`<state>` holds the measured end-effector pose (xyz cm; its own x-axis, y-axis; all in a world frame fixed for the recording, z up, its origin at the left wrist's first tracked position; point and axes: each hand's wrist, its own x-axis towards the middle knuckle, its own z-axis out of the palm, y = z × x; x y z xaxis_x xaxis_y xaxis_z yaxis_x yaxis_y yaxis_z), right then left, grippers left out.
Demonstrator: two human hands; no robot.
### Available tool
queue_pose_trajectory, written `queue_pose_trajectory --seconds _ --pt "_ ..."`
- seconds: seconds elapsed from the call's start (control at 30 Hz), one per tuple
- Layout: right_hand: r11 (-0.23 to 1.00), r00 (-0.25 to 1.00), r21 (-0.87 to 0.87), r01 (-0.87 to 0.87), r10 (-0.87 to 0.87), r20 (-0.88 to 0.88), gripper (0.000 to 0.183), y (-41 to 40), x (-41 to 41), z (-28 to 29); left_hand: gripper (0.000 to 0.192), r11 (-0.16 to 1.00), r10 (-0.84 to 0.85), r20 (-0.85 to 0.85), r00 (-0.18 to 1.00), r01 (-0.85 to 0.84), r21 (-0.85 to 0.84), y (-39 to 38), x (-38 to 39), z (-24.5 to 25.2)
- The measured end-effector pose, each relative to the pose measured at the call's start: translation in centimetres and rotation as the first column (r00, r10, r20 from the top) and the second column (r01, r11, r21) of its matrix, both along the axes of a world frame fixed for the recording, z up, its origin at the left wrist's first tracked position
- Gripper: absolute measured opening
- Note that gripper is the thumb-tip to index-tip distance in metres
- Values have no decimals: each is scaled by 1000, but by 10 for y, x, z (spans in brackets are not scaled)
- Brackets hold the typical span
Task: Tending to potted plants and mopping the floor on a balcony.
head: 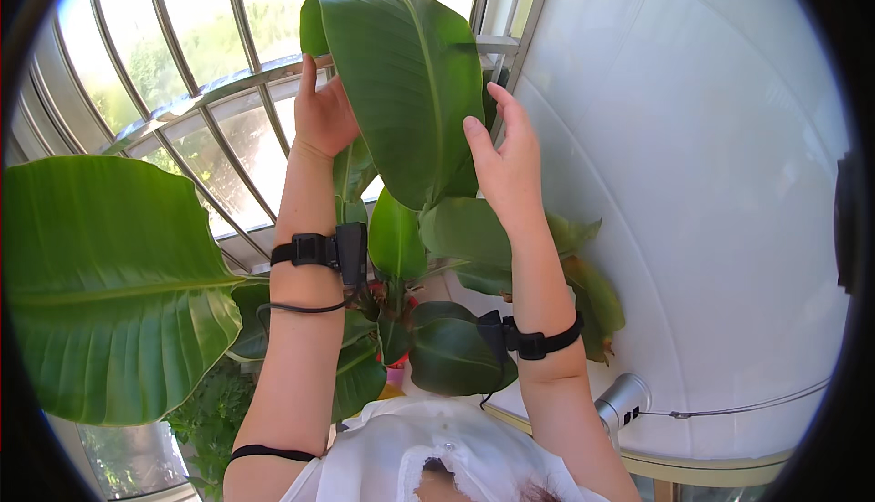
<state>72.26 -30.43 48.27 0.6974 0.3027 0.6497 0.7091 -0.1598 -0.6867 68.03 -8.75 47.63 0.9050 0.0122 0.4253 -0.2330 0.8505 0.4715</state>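
Observation:
A large green banana-like leaf [403, 85] rises before me, its upper end folded over and curling at the left. My left hand [328, 112] is at the leaf's left edge, thumb raised beside the curl. Its fingers are mostly hidden behind the blade, so contact there cannot be seen. Across the leaf, my right hand [509, 153] is near the right edge, thumb and fingers apart with nothing between them. Below the hands, a younger upright leaf [396, 235] and a broad dark leaf [454, 351] belong to the potted plant's crowded centre.
Metal window bars [239, 16] run behind the plant. Another wide leaf [116, 290] reaches out at left, above bushy foliage [215, 420]. A smooth white wall panel [683, 194] bounds the right side, with a silver cylindrical fitting [622, 399] and a cable. Browned leaf edges [598, 304] hang near it.

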Motion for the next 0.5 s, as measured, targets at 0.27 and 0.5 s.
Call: queue_pose_trajectory --seconds 0.27,0.5 --pt "990 964 36 -138 143 -224 44 20 -18 13 43 988 99 110 989 -111 108 32 71 30" --pt "1000 1000 6 -17 17 15 44 7 -7 -4 36 903 32 49 998 -50 428 -3 69 80"
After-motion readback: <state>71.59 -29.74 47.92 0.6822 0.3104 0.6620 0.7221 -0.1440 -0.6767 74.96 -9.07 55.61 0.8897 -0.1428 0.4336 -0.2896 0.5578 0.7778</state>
